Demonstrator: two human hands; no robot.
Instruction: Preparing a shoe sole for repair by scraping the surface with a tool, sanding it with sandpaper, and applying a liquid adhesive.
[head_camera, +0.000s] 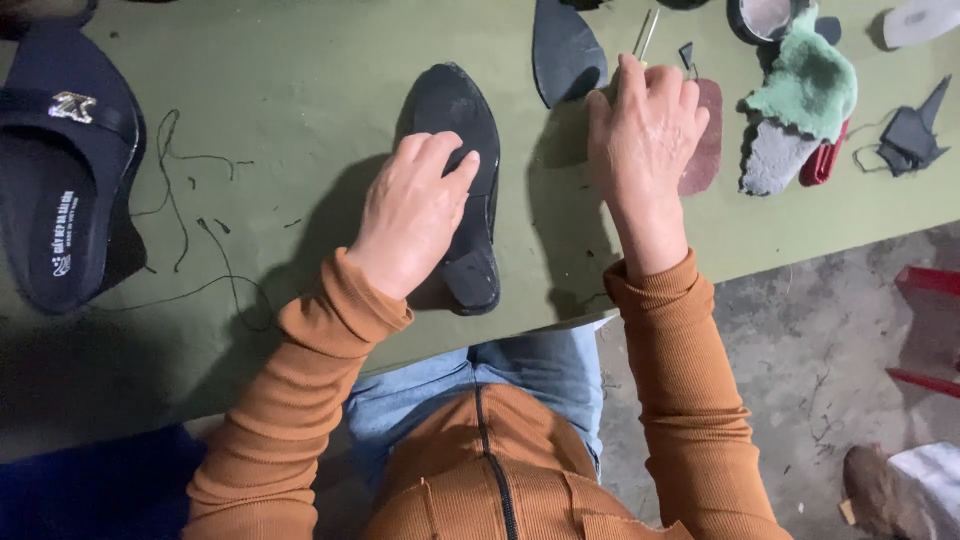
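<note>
Seen from above, a person in orange ribbed sleeves works at a green tabletop (300, 60). Their left hand (412, 212) presses down on a black shoe (462, 150) lying sole-up at the centre of the tabletop, fingers curled over it. Their right hand (645, 125) is clenched around a thin metal tool (646, 33), just beside a loose black sole piece (563, 50). A black slipper (65, 165) lies far left.

A small white printed label (62, 235) lies on the dark insole of the black wedge shoe (60, 170). It runs lengthwise towards that shoe's heel; no other label, package, sign or screen shows
</note>
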